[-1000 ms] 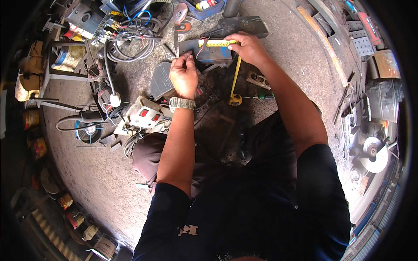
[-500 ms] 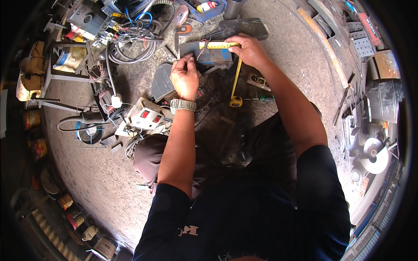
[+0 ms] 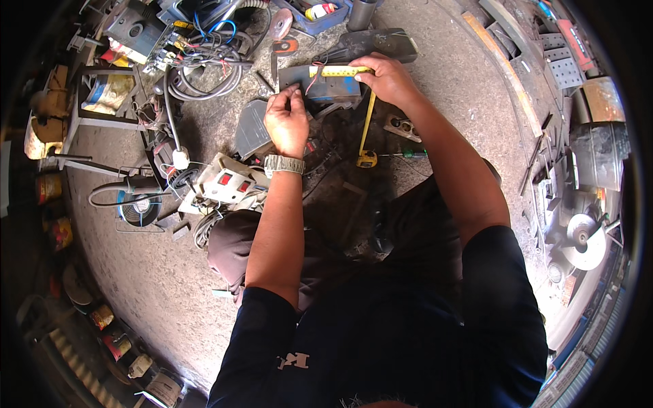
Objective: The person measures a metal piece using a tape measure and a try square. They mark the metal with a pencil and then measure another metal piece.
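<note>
A dark metal piece with a blue patch (image 3: 328,88) lies ahead of me on the floor. The yellow blade of a tape measure (image 3: 337,71) stretches across its top. My right hand (image 3: 386,78) pinches this blade near the piece's right end. From there the blade bends down to the yellow and black tape case (image 3: 367,159), which lies nearer to me. My left hand (image 3: 287,121) is at the piece's left edge, thumb and fingers drawn together. Whatever sits between those fingertips is too small to make out. A thin red wire crosses the piece by the blade.
Coiled grey cables (image 3: 211,75) lie at the far left. A white switch box with red switches (image 3: 230,180) stands left of my left forearm. A green-handled screwdriver (image 3: 412,154) lies beside the tape case. Behind the metal piece is a black elongated part (image 3: 381,46).
The whole view has shifted very slightly. Both hands keep their places on the tape blade and at the metal piece's edge.
</note>
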### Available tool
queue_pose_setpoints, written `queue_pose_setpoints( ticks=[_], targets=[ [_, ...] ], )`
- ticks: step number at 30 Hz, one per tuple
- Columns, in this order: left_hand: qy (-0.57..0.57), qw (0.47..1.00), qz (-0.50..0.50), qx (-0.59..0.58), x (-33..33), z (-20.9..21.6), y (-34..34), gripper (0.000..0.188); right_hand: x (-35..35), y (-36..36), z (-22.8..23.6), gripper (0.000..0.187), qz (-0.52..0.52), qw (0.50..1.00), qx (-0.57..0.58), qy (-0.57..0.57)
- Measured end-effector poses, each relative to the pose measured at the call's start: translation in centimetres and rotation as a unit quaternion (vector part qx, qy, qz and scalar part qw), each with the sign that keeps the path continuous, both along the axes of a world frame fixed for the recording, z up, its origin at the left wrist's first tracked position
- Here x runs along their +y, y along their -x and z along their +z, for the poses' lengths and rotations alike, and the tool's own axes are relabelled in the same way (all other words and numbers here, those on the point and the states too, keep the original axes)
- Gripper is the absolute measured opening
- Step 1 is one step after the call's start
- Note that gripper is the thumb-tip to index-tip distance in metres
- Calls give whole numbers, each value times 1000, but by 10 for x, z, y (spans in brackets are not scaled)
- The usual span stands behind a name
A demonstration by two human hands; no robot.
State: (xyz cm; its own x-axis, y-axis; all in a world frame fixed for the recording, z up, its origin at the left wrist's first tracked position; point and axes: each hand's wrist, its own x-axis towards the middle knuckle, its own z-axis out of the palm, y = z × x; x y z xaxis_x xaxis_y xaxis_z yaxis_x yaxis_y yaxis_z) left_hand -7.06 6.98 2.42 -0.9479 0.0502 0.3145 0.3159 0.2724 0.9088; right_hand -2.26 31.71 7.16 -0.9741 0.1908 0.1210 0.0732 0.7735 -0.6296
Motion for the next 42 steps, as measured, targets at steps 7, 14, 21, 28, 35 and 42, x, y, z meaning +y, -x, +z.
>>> queue_pose_setpoints(
  ticks=[7,14,21,28,35,42],
  targets=[
    [-1,1000,2,5,-1,1,-1,16,-1,0,1,27,-1,1000,2,-9],
    [0,1000,3,6,0,-3,1,15,1,1,-2,28,5,1000,7,-6],
    [-8,1000,2,4,0,-4,2,15,1,1,-2,29,5,1000,8,-13],
    [-7,1000,8,20,1,3,-2,15,1,0,-2,29,11,1000,9,3],
    [-7,1000,7,16,0,1,-1,15,2,0,-4,29,11,1000,11,-9],
    [-10,1000,9,7,2,2,-1,15,3,0,-5,29,15,1000,14,6]
  ],
)
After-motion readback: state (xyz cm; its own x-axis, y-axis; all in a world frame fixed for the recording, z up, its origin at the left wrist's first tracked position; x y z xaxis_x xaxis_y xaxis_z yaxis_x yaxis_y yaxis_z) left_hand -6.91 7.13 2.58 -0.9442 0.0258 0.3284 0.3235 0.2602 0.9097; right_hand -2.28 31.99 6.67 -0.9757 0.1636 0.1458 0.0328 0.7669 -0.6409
